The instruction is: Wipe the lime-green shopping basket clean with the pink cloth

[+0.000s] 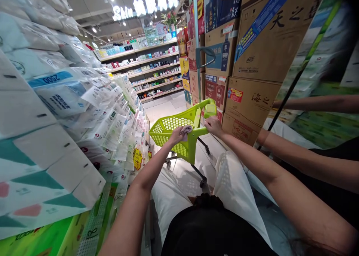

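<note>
A lime-green shopping cart (192, 148) stands on the pale tiled floor in front of my legs, its basket pointing away and to the left. My left hand (176, 136) is closed on a crumpled greyish-pink cloth (186, 129), which rests against the near left corner of the cart. Fingers curled, my right hand (214, 126) grips the cart's handle (200, 131) at its right part. Just above that hand is a green box-shaped piece (210, 110) on the cart. No goods show in the visible part of the basket.
Stacked packs of tissue paper (64, 98) crowd the left side. Tall stacks of cardboard cartons (258, 42) line the right, beside a mirror-like panel (314, 80). A metal post (195, 35) with a grey handle (206, 55) stands ahead. Farther off are shelves (157, 67) of small boxed goods.
</note>
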Demonstrator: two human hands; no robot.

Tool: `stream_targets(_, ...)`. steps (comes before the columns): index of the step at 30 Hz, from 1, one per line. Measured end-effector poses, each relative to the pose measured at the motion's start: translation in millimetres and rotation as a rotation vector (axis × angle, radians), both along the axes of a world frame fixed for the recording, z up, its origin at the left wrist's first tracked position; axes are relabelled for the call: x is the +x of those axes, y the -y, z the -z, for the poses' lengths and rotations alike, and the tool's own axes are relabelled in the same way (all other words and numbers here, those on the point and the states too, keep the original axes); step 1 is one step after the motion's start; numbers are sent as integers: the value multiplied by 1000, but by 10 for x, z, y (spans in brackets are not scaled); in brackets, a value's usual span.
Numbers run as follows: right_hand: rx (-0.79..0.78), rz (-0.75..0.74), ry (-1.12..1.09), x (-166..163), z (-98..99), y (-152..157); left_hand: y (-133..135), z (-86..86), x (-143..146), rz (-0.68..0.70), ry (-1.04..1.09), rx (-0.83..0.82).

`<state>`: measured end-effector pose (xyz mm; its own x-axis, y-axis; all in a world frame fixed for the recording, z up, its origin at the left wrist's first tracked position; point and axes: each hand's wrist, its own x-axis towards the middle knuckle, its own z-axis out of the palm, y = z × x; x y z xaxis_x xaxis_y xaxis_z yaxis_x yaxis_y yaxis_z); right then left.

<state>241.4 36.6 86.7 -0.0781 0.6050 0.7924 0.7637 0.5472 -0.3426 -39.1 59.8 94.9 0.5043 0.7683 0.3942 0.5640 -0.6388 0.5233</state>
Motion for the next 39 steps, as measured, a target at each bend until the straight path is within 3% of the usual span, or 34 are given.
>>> stream_targets(6, 5, -43, -9, 82, -16, -4, -23, -30, 69, 148, -4, 21)
stream_targets(13, 22, -18, 82, 77, -104, 28, -92, 30, -161, -63, -36, -70)
stream_targets(20, 9, 128, 264, -132, -126, 186, 66, 131, 146, 111, 105, 48)
stream_targets(28, 9, 189, 228, 37, -79, 130, 86, 294, -365, -160, 69, 5)
stream_targets(30, 16, 219, 190, 42, -68, 97, 110, 308, -259, -174, 73, 10)
stream_targets(35, 11, 228, 211, 118, -58, 50, 190, 308, 169, -34, 89, 61)
stream_targets(39, -22, 199, 235, 212, -74, 29, 158, 324, 56, -54, 70, 32)
